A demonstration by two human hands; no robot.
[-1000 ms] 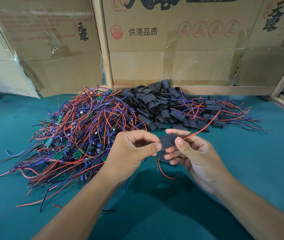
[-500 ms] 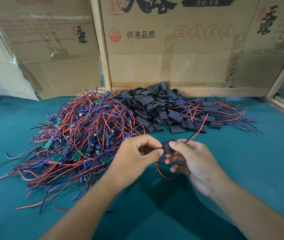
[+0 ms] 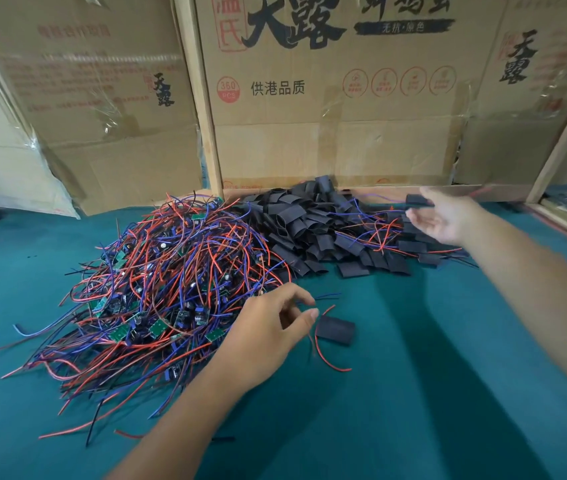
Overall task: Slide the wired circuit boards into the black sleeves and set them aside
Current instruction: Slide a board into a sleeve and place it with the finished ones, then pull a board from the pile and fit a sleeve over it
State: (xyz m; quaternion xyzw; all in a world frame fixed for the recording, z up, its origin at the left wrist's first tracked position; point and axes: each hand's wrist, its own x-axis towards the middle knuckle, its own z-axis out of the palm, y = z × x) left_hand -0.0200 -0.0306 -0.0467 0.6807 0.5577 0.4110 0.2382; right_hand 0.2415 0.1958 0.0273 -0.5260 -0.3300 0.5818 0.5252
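Parted from their joint grip, the right hand [image 3: 448, 216] reaches over the finished pile, apparently pinching a sleeved board [image 3: 419, 201]; the left hand [image 3: 268, 327] hovers, fingers loosely spread, beside a light, floppy black sleeve [image 3: 335, 329] on the worktop [image 3: 413, 393], best pinched at its edge

Teal table [image 3: 413, 393]: wired boards [image 3: 157, 292], sleeves [image 3: 313, 230], cartons [image 3: 337, 109].

I see my right hand [image 3: 444, 216] stretched far right over the sleeved pile [image 3: 413, 244], a sleeved board [image 3: 419, 201] at its fingertips. My left hand [image 3: 268, 330] hovers near the wire heap [image 3: 157, 282], just beside a loose black sleeve [image 3: 335, 329] on the green table [image 3: 413, 393].
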